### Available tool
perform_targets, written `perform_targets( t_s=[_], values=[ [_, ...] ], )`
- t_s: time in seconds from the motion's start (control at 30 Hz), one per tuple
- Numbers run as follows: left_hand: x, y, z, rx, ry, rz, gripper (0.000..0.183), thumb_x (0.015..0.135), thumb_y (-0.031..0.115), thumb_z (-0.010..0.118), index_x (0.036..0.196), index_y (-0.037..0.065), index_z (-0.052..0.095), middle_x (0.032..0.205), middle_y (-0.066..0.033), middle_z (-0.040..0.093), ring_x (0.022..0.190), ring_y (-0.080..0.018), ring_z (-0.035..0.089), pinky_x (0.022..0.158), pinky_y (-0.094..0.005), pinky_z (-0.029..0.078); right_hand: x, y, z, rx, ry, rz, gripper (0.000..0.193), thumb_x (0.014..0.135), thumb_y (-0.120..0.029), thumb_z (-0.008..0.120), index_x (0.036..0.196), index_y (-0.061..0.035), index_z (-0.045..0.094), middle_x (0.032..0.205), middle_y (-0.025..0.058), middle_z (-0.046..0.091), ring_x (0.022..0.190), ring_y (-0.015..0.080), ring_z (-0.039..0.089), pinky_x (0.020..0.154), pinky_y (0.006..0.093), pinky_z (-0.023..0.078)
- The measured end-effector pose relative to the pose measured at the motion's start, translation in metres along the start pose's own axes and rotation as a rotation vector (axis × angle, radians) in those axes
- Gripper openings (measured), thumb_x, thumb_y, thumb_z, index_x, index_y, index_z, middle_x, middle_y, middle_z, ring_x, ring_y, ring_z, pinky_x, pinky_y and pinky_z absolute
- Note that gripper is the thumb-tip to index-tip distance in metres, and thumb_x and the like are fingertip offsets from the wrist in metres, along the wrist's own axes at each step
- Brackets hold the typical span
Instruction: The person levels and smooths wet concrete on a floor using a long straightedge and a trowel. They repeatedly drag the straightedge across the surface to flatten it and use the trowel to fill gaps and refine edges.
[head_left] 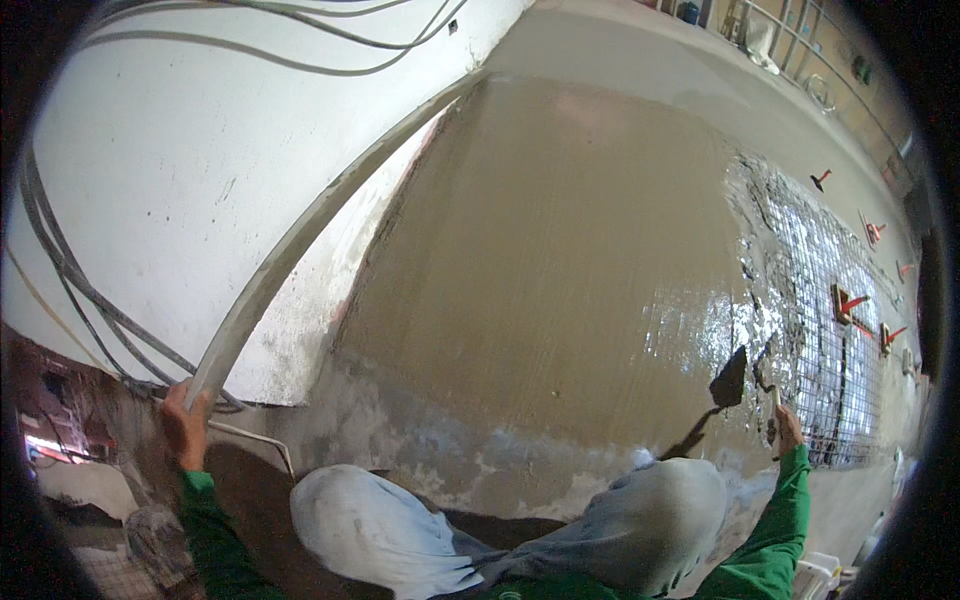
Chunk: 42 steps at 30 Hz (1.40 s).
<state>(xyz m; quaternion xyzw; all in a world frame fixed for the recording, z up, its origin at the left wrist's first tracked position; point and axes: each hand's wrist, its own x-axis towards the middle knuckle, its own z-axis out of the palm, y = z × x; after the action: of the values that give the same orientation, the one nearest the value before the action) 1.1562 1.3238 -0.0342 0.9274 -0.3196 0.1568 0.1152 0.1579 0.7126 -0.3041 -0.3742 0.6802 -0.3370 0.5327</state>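
At the left, my left hand (186, 425) is wrapped round the lower end of a long grey straightedge (300, 238). The bar looks curved in this view and runs up to the far end of the wet mortar (540, 260). On the right, my right hand (790, 430) is closed on the pale handle of a trowel (777, 398) at the mortar's ragged edge. Its blade is hard to make out against the wet mortar. A dark pointed shape, apparently a shadow, lies just left of it.
Wire mesh (825, 300) over a shiny sheet borders the mortar, with several red-handled tools (846, 304) beyond. Dark cables (75, 270) hang along the white wall (190, 150). My bent knees (350, 520) are close to the near edge. A metal railing (800, 30) stands far right.
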Motion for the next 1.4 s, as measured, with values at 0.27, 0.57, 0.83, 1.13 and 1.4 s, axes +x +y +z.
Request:
perform_targets(
  t_s=[0.27, 0.57, 0.83, 1.13, 1.4],
  values=[
    [0.011, -0.002, -0.001, -0.076, -0.155, -0.056, 0.037, 0.09, 0.016, 0.073, 0.117, -0.008, 0.072, 0.107, -0.0275, 0.071, 0.1, -0.0433, 0.066, 0.092, -0.0496, 0.05, 0.003, -0.008, 0.017, -0.262, -0.163, 0.019, 0.036, 0.1, -0.041, 0.065, 0.109, -0.0065, 0.061, 0.075, 0.0062, 0.061, 0.055, 0.0179, 0.056, 0.047, 0.037, 0.046],
    [0.007, -0.007, 0.003, -0.036, -0.08, -0.002, 0.036, 0.089, 0.014, 0.071, 0.118, -0.008, 0.072, 0.107, -0.0289, 0.071, 0.101, -0.0447, 0.068, 0.092, -0.0505, 0.051, 0.007, -0.009, 0.044, -0.169, -0.133, 0.102, 0.033, 0.103, -0.036, 0.063, 0.114, -0.006, 0.063, 0.073, 0.0051, 0.06, 0.053, 0.0185, 0.055, 0.047, 0.0361, 0.045],
    [-0.004, -0.039, 0.028, -0.002, 0.113, -0.108, 0.034, 0.093, 0.015, 0.071, 0.119, -0.007, 0.072, 0.11, -0.0255, 0.073, 0.103, -0.042, 0.069, 0.096, -0.0478, 0.052, -0.039, -0.112, 0.119, -0.511, -0.206, 0.037, 0.032, 0.103, -0.032, 0.061, 0.118, -0.0045, 0.062, 0.072, 0.0017, 0.058, 0.053, 0.0155, 0.055, 0.047, 0.0341, 0.046],
    [0.004, -0.063, 0.009, -0.094, -0.26, -0.202, 0.041, 0.091, 0.015, 0.076, 0.127, -0.005, 0.069, 0.124, -0.0284, 0.069, 0.112, -0.0402, 0.067, 0.094, -0.0462, 0.055, -0.097, -0.256, 0.409, -0.498, -0.777, -0.183, 0.033, 0.109, -0.039, 0.056, 0.096, -0.0083, 0.06, 0.074, -0.0018, 0.056, 0.06, 0.009, 0.052, 0.052, 0.029, 0.044],
    [-0.003, -0.082, 0.016, -0.156, -0.257, -0.292, 0.036, 0.099, 0.023, 0.067, 0.125, -0.001, 0.069, 0.114, -0.0199, 0.073, 0.102, -0.032, 0.071, 0.095, -0.043, 0.056, -0.053, -0.304, 0.81, -0.747, -0.959, -0.497, 0.035, 0.111, -0.039, 0.051, 0.098, -0.0098, 0.064, 0.086, 0.0005, 0.066, 0.073, 0.0124, 0.061, 0.061, 0.0314, 0.051]
  ],
)
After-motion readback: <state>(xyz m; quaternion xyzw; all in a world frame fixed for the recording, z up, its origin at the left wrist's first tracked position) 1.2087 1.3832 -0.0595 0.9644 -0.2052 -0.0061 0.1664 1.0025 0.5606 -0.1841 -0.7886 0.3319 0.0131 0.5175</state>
